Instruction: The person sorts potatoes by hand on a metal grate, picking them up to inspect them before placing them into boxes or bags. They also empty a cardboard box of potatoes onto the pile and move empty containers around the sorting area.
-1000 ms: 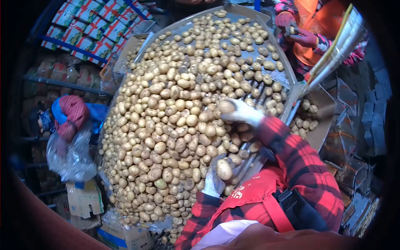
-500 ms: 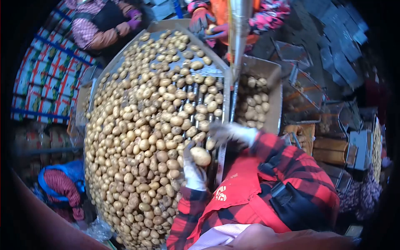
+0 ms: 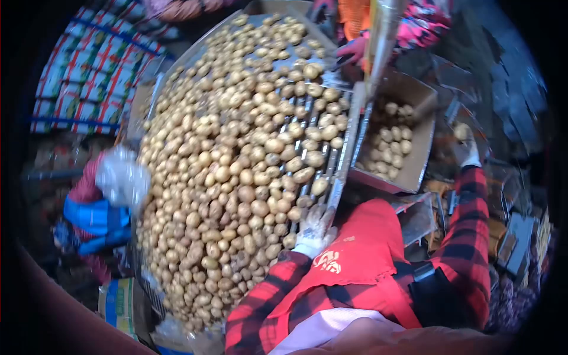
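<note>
A broad heap of potatoes (image 3: pixel 216 171) covers the sorting table in front of me. Gloved in white, my left hand (image 3: pixel 315 228) lies over the table's near right edge, on the metal rollers (image 3: pixel 324 186), fingers spread and nothing held. Far out to the right, my right hand (image 3: pixel 468 152), also gloved, has its fingers around a single potato (image 3: pixel 461 131), above the orange-edged crates. Between the table and that hand stands a cardboard box (image 3: pixel 421 127) with several potatoes inside.
Across the table, a co-worker's pink-gloved hand (image 3: pixel 354 50) is beside a shiny metal post (image 3: pixel 384 44). Another person in a blue apron (image 3: pixel 94 219) bends at the left, near a clear plastic bag (image 3: pixel 123 177). Printed cartons (image 3: pixel 83 83) are stacked behind.
My right hand has swung from the rollers far to the right, now with a potato in it. My left hand has let go of its large potato and rests at the edge. The view has shifted.
</note>
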Demonstrator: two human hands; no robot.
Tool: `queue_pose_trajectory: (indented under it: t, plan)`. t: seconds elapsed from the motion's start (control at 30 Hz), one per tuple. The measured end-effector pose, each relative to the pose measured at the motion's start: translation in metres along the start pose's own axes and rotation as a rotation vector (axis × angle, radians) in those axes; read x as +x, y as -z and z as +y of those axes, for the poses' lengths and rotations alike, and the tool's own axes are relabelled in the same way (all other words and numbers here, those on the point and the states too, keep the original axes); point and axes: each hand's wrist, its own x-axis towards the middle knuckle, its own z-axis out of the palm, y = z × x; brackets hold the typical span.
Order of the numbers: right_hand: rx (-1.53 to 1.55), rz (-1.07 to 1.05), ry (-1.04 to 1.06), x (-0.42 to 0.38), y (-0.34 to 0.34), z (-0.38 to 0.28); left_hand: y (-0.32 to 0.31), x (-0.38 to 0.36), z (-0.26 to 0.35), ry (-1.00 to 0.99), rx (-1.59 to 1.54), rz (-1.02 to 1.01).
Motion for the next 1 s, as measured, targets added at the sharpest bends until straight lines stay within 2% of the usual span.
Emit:
queue_pose_trajectory:
  t: [0.03, 0.1, 0.13, 0.17, 0.2, 0.23, 0.27, 0.3, 0.33, 0.37, 0.43, 0.47, 0.5, 0.57, 0.6, 0.7, 0.77, 0.87, 0.9, 0.97, 1.0]
  plan:
    - [0.279, 0.149, -0.243, 0.012, 0.01, -0.016, -0.005, -0.002, -0.005, -0.021, 0.017, 0.037]
    - [-0.227, 0.131, 0.199, 0.036, -0.008, -0.003, -0.009, -0.004, -0.007, -0.031, 0.008, 0.074]
    - [-0.395, 0.178, 0.217, -0.027, -0.082, -0.039, -0.008, -0.005, -0.006, -0.053, -0.029, 0.111]
    - [-0.445, 0.065, 0.397, -0.065, -0.134, -0.041, 0.001, -0.003, 0.0, -0.064, -0.03, 0.165]
    - [-0.653, -0.049, 0.628, -0.109, -0.193, -0.05, 0.004, -0.001, -0.002, -0.086, -0.057, 0.2]
    - [-0.534, -0.252, 0.614, -0.139, -0.241, -0.037, 0.008, 0.004, -0.006, -0.114, -0.083, 0.233]
    - [-0.756, -0.464, 0.729, -0.165, -0.284, -0.038, 0.033, 0.014, -0.001, -0.021, -0.048, 0.19]
    - [-0.752, -0.576, 0.71, -0.186, -0.328, -0.018, 0.028, 0.014, -0.019, -0.014, 0.019, 0.368]
    - [-0.65, -0.696, 0.854, -0.202, -0.368, -0.007, 0.045, 0.016, -0.023, 0.125, 0.137, 0.464]
    - [-0.667, -0.797, 0.893, -0.225, -0.412, -0.027, 0.064, 0.018, -0.029, 0.266, 0.257, 0.554]
    - [-0.669, -0.84, 0.983, -0.236, -0.487, -0.021, 0.077, 0.016, -0.056, 0.394, 0.42, 0.669]
    - [-0.712, -0.899, 0.982, -0.237, -0.522, -0.017, 0.067, 0.011, -0.074, 0.41, 0.509, 0.462]
    - [-0.754, -0.959, 0.983, -0.234, -0.554, -0.013, 0.058, 0.011, -0.074, 0.396, 0.461, 0.491]
    - [-1.035, -1.092, 1.072, -0.229, -0.596, -0.003, 0.047, 0.005, -0.052, 0.39, 0.377, 0.354]
    - [-1.212, -1.28, 1.024, -0.226, -0.605, -0.003, 0.046, 0.004, -0.037, 0.403, 0.348, 0.409]
    - [-1.023, -1.135, 1.166, -0.218, -0.567, 0.009, 0.046, -0.021, -0.021, 0.403, 0.254, 0.333]
    - [-1.108, -1.107, 1.071, -0.212, -0.527, -0.002, 0.035, -0.046, -0.023, 0.373, 0.108, 0.367]
    - [-1.164, -0.749, 1.029, -0.202, -0.484, -0.017, 0.027, -0.064, -0.021, 0.363, 0.041, 0.398]
    - [-1.201, -0.665, 1.181, -0.203, -0.483, -0.021, 0.023, -0.064, -0.024, 0.341, 0.049, 0.399]
    - [-1.003, -0.726, 1.322, -0.22, -0.496, -0.022, 0.018, -0.06, -0.024, 0.365, 0.047, 0.376]
    - [-1.087, -1.005, 1.093, -0.245, -0.521, -0.053, 0.018, -0.056, -0.024, 0.387, 0.057, 0.353]
